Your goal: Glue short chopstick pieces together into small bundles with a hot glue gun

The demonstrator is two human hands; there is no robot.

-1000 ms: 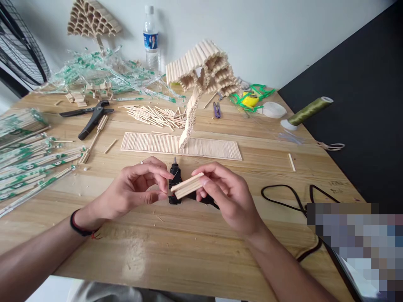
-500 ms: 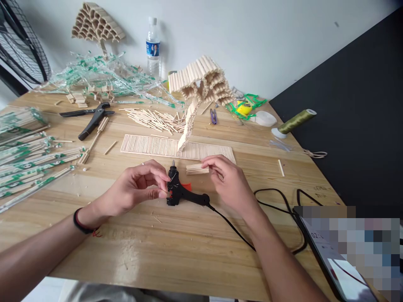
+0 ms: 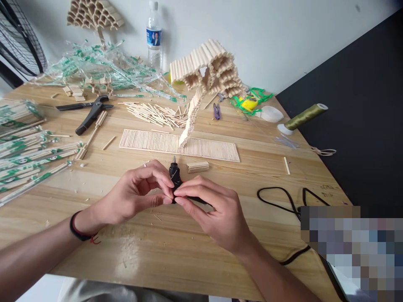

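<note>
My left hand (image 3: 134, 193) is closed in a pinch above the glue gun (image 3: 174, 173). Against its fingertips, the thumb and fingers of my right hand (image 3: 217, 207) press together. Whatever sits between these fingertips is too small to make out. The black glue gun lies on the table with its metal nozzle pointing away from me, its body and handle partly covered by my fingers. Just beyond my right hand rests a small panel of wooden sticks (image 3: 198, 167). Farther back, a stick-built model (image 3: 206, 69) leans up from a long strip of sticks (image 3: 147, 141).
Behind the strip is a pile of loose sticks (image 3: 154, 114). Cutters (image 3: 92, 113) and wrapped stick bundles (image 3: 34, 163) lie left. Plastic wrappers (image 3: 103, 69) and a bottle (image 3: 153, 42) stand at the back. A thread spool (image 3: 305, 117) and black cable (image 3: 277, 188) are right.
My right hand has moved left and toward me, from beside the small stick panel to the left hand's fingertips. The left hand stays pinched over the glue gun. The view has shifted slightly.
</note>
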